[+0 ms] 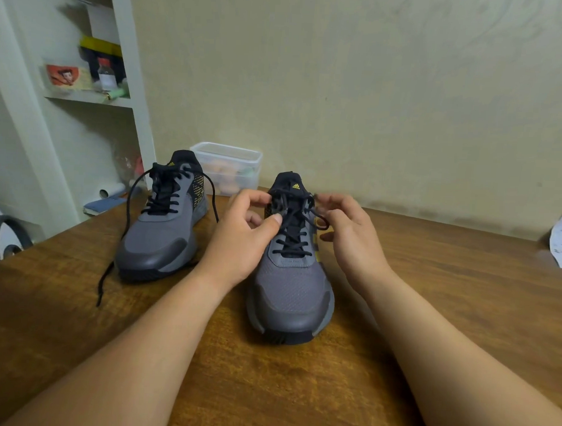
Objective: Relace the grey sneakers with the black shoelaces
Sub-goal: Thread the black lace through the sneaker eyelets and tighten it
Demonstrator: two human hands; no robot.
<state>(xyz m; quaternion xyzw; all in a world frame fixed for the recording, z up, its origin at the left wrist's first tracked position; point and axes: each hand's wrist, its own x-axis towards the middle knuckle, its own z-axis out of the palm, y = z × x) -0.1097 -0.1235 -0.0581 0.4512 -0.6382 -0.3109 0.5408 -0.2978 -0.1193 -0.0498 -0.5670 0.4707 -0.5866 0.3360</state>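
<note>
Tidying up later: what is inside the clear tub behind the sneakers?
Through the clear tub wall, blurred pale orange and green rounded items show; what they are is unclear. The left sneaker covers its lower left corner.

- Looking like a lived-in room in a home.
- Plain wooden table (pixel 429 316) standing against a bare cream wall (pixel 375 88).
- White shelf unit (pixel 134 103) at left carrying household clutter: small bottle (pixel 106 74), cartoon picture card (pixel 63 74), yellow-and-black box (pixel 100 45).
- Clear plastic tub (pixel 227 151) sitting at the table's back edge, holding pale rounded things; cannot tell what.
- Book (pixel 104 205) and paper roll (pixel 111 191) lying by the table's far left corner.
- Grey sneakers (pixel 291 287) with black shoelaces (pixel 164 195) sitting on the table itself.
</note>
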